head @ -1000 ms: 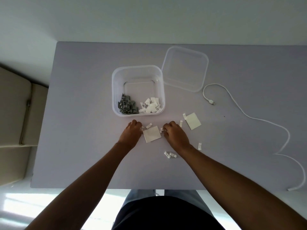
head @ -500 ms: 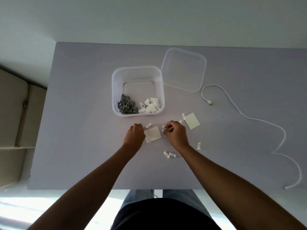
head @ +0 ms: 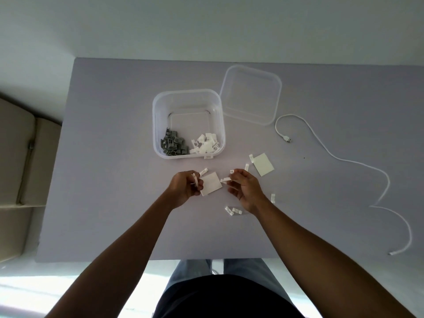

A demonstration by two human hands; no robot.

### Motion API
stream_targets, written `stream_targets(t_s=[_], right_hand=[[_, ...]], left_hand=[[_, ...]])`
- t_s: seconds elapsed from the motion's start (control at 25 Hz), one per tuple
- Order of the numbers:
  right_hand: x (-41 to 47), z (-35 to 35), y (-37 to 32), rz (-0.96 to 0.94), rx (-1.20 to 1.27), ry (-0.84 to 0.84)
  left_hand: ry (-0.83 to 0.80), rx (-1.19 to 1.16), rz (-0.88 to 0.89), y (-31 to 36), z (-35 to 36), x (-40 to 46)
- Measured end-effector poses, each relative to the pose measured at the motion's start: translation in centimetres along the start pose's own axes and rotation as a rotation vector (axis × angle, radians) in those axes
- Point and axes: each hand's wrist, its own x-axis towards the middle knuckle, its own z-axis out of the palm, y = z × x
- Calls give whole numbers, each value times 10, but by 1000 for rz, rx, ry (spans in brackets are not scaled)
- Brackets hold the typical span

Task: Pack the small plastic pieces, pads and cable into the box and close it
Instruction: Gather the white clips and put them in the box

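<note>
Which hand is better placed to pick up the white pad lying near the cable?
Probably the right hand: the pad lies just beyond it, on its side; the left hand would cross over.

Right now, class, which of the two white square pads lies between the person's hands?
The nearer pad, flat on the table between the left hand and right hand. The other pad lies apart, beyond the right hand.

Box [head: 158, 125] mouth open; lid [head: 251, 95] beside
</note>
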Motion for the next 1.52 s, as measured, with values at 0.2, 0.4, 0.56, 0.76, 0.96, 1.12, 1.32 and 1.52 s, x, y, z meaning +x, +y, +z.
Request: stream_targets(t_s=[0.2, 0.4, 0.56, 0.76, 0.96, 1.12, 1.32, 1.52], right_hand=[[-8, -4, -4, 98, 275, -213], [-13, -5, -11, 116, 356, -335], [-5, -3, -17, 5, 4, -40], [24, -25, -23, -419, -743, 397], [37, -39, -30, -430, -1301, 245], [33, -54, -13, -527, -1287, 80], [26, -65, -1, -581, -1300, 180], [23, -65, -1, -598, -1333, 223]], left_hand=[[-63, -69, 9, 4, 4, -3], [442, 928, 456, -5, 19, 20], [436, 1401, 564, -9, 31, 33], [430, 1580, 571, -12, 42, 43], [448, 1435, 562, -14, 40, 43], [480, 1386, 552, -15, 30, 37], [469, 1420, 531, -14, 17, 34], [503, 1423, 534, -12, 18, 34]])
